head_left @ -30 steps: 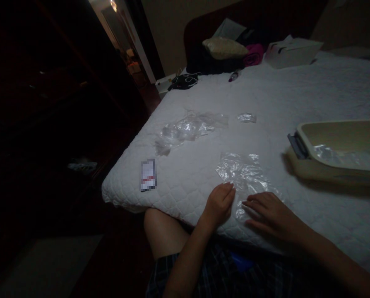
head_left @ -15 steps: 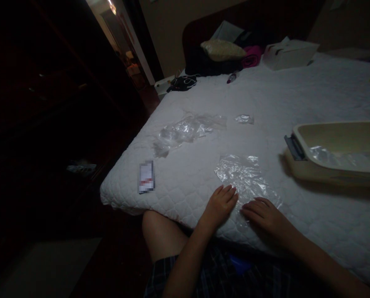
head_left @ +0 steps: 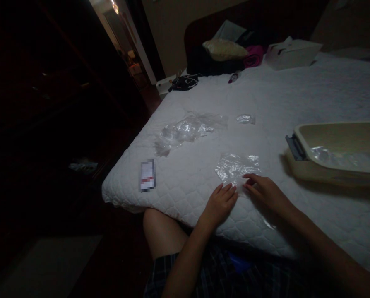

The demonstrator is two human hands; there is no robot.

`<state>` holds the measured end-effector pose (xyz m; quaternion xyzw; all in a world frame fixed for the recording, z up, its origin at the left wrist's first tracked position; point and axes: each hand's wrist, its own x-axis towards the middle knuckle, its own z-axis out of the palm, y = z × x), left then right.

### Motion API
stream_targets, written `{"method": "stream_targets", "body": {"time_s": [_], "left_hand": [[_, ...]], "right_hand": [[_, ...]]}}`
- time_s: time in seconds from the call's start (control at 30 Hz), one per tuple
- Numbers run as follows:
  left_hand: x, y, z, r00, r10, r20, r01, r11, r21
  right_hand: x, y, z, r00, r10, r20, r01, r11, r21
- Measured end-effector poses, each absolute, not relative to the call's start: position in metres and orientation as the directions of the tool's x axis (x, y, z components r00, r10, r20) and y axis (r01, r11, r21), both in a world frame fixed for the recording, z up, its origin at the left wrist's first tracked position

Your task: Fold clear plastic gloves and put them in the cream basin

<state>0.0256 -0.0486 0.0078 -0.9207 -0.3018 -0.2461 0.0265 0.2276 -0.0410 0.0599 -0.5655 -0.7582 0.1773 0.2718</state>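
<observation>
A clear plastic bag lies flat on the white quilted mattress, close to its near edge. My left hand rests palm down on the bag's near left corner, fingers stretched out. My right hand lies flat on the bag just to the right, fingers extended and pressing on the film. Neither hand grips anything.
A crumpled clear bag and a small scrap of plastic lie farther up the bed. A small card sits near the left corner. A beige bin with plastic inside lies at right. Pillows, clothes and a white box crowd the headboard.
My right hand has slid forward and left along the plastic bag, from its near right part up toward its middle. My left hand has stayed on the bag's near corner.
</observation>
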Motion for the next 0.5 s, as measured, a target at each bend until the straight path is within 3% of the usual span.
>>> {"method": "stream_targets", "body": {"time_s": [0.17, 0.5], "left_hand": [[0.026, -0.049, 0.006, 0.695, 0.538, 0.477, 0.576, -0.814, 0.079], [0.027, -0.051, 0.004, 0.657, 0.534, 0.533, 0.592, -0.802, 0.073]], "right_hand": [[0.220, -0.030, 0.060, -0.218, 0.958, 0.188, 0.774, 0.287, -0.564], [0.220, -0.025, 0.048, -0.393, 0.878, 0.273, 0.837, 0.464, -0.291]]}}
